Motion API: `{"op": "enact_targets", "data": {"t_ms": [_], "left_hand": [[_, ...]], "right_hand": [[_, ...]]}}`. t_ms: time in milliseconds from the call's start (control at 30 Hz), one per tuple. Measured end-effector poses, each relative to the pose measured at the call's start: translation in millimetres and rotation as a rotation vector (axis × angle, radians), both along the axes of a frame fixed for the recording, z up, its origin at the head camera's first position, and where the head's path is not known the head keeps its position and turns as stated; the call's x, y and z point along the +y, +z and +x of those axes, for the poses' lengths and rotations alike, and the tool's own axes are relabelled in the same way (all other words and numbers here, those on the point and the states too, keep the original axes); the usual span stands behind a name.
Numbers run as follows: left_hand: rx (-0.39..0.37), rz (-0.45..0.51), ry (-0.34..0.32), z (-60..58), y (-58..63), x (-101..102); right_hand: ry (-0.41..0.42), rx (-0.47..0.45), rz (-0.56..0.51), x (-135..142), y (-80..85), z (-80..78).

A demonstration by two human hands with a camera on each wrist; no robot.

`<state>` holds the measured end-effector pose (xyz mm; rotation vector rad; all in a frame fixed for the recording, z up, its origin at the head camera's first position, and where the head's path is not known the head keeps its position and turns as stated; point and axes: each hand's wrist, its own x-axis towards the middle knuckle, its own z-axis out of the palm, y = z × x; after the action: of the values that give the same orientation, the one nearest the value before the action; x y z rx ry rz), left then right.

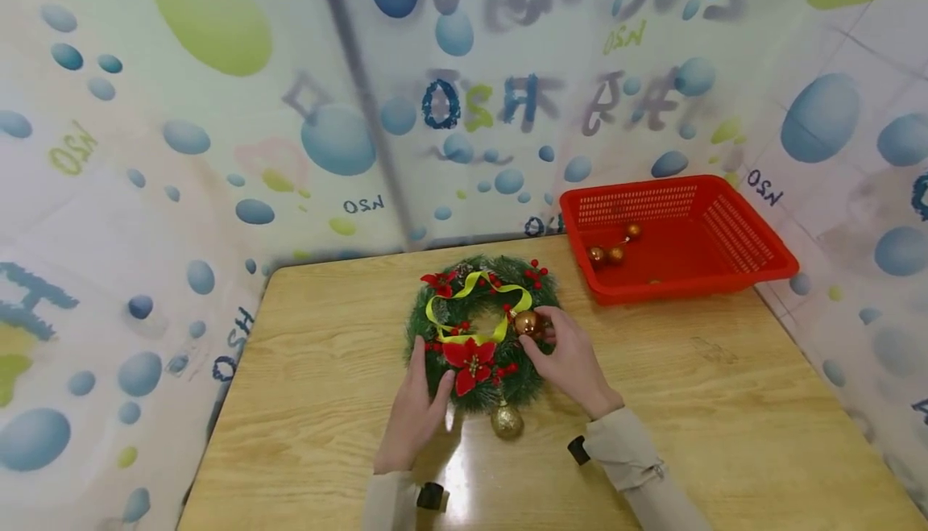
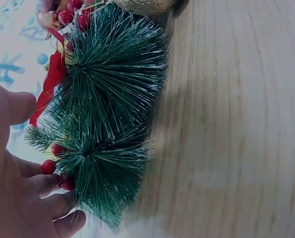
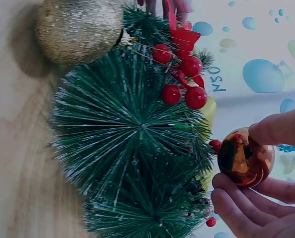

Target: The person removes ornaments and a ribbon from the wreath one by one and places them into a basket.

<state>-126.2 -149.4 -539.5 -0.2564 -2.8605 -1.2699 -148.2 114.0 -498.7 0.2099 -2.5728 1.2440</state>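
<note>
A green pine wreath (image 1: 532,382) lies on the table, dressed with red poinsettias (image 1: 470,363), red berries (image 3: 191,66) and a loop of yellow ribbon (image 1: 437,325). Between thumb and fingers, my right hand (image 1: 573,358) holds a shiny copper ornament ball (image 3: 246,157) over the wreath's right side. My left hand (image 1: 416,410) rests at the wreath's lower left, its fingers extended by the berries and its thumb near the front poinsettia. A glittery gold ball (image 1: 507,421) sits at the wreath's front edge.
At the back right of the wooden table (image 1: 319,386) stands a red plastic basket (image 1: 696,277) with several small copper balls (image 1: 615,255) inside. Patterned sheeting (image 1: 464,128) encloses the table at the back and sides.
</note>
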Motion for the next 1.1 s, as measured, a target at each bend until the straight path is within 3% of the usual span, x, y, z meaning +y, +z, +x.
{"op": "enact_targets", "data": {"t_ms": [367,633,1100], "left_hand": [[0.012,0.006,-0.008,-0.7,-1.5,2.1],[0.001,0.001,0.007,0.4,-0.9,1.7],[-0.013,-0.017,0.012,0.5,-1.1,2.4]], "right_hand": [[-0.017,0.001,-0.069,8.1,10.1,-1.2],[-0.026,0.083,-0.103,25.0,14.3,-7.4],[-0.088,0.187,-0.071,50.5,28.6,-22.7]]}}
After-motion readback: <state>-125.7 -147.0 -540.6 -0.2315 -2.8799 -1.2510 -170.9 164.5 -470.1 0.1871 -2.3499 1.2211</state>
